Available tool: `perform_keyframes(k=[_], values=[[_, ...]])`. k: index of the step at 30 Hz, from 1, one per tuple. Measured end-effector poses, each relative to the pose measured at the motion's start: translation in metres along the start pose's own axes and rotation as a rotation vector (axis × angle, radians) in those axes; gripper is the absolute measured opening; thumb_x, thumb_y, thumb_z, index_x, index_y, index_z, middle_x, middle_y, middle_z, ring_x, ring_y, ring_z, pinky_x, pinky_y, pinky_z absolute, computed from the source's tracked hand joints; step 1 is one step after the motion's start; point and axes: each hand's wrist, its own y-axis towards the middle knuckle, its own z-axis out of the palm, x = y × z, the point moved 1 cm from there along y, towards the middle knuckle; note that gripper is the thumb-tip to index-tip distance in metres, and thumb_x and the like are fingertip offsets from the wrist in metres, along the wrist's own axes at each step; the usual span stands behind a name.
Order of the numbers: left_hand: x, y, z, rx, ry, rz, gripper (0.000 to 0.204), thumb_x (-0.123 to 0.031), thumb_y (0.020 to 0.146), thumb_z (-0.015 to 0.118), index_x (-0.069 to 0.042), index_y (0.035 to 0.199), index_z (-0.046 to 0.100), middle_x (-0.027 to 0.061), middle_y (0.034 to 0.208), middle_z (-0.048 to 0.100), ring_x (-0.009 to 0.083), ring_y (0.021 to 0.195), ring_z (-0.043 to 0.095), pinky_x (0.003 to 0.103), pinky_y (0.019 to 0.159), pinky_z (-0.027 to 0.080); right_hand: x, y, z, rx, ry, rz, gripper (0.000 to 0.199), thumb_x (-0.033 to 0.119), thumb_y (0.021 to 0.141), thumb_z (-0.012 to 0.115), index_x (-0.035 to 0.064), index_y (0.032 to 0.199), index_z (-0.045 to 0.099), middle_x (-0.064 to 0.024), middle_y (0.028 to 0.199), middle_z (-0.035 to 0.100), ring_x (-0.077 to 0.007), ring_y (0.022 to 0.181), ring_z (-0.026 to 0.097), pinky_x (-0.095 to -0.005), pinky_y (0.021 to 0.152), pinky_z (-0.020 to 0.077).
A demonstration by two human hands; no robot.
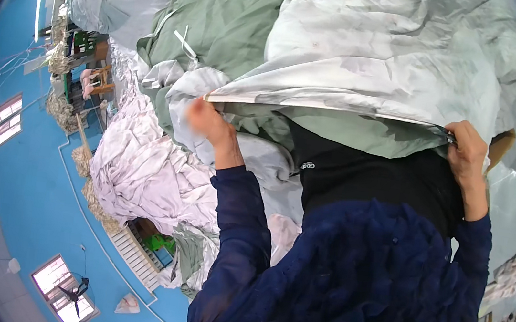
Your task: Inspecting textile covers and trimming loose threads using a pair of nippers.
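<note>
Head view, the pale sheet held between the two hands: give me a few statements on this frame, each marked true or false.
1. Both hands grip the edge of the pale grey sheet. True: the left hand and the right hand each hold one end of its stretched edge.
2. The edge sags loosely between the hands. False: it runs taut and nearly straight.
3. The person wears dark blue sleeves. True.
4. A green cloth lies beyond the held sheet. True.
5. The right hand is blurred. False: the left hand is blurred; the right is sharp.
6. The pile of white cloth lies on the person's right. False: it lies on their left.
</note>
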Motion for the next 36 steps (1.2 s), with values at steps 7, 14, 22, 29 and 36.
perform_keyframes(k=[7,14,22,29,36], values=[[0.026,0.011,-0.007,-0.037,0.181,-0.024,0.018,0.005,0.082,0.065,0.001,0.095,0.053,0.0067,0.084,0.061,0.0115,0.068,0.058,0.024,0.062,0.051,0.001,-0.002,0.000,-0.051,0.010,-0.083,0.033,-0.012,0.059,0.055,0.0047,0.086,0.062,-0.0111,0.072,0.054,-0.0296,0.064,0.057,-0.0348,0.056,0.0444],[-0.027,-0.057,0.040,0.030,0.520,0.169,0.019,0.005,0.080,0.061,0.003,0.099,0.058,0.0110,0.102,0.060,0.0192,0.092,0.058,0.030,0.082,0.046,-0.005,-0.017,-0.004,-0.052,-0.006,-0.092,0.038,-0.012,0.056,0.058,0.0061,0.089,0.063,-0.0086,0.073,0.057,-0.0272,0.064,0.058,-0.0345,0.055,0.0449],[-0.076,-0.203,0.152,1.106,0.700,0.827,0.044,-0.008,0.073,0.069,-0.002,0.116,0.057,0.0136,0.119,0.057,0.0324,0.114,0.052,0.044,0.097,0.038,-0.003,-0.025,-0.009,-0.062,0.048,-0.097,0.037,-0.010,0.054,0.062,0.0064,0.087,0.062,-0.0088,0.073,0.059,-0.0272,0.065,0.060,-0.0342,0.055,0.0454],[-0.016,-0.207,0.177,1.190,0.852,0.902,0.046,-0.001,0.071,0.058,-0.007,0.116,0.058,0.0117,0.102,0.060,0.0293,0.100,0.056,0.043,0.086,0.043,-0.003,-0.042,-0.024,-0.011,0.185,-0.012,0.041,-0.003,0.059,0.074,0.0083,0.098,0.064,-0.0061,0.070,0.056,-0.0224,0.061,0.057,-0.0319,0.053,0.0437],[-0.035,-0.195,0.172,1.119,0.594,0.730,0.042,0.011,0.069,0.052,-0.004,0.107,0.062,0.0150,0.089,0.063,0.0345,0.083,0.060,0.042,0.072,0.048,-0.044,-0.089,-0.035,-0.146,0.294,0.406,0.048,-0.005,0.066,0.078,0.0078,0.110,0.064,-0.0027,0.067,0.052,-0.0103,0.058,0.046,-0.0253,0.054,0.0443]])
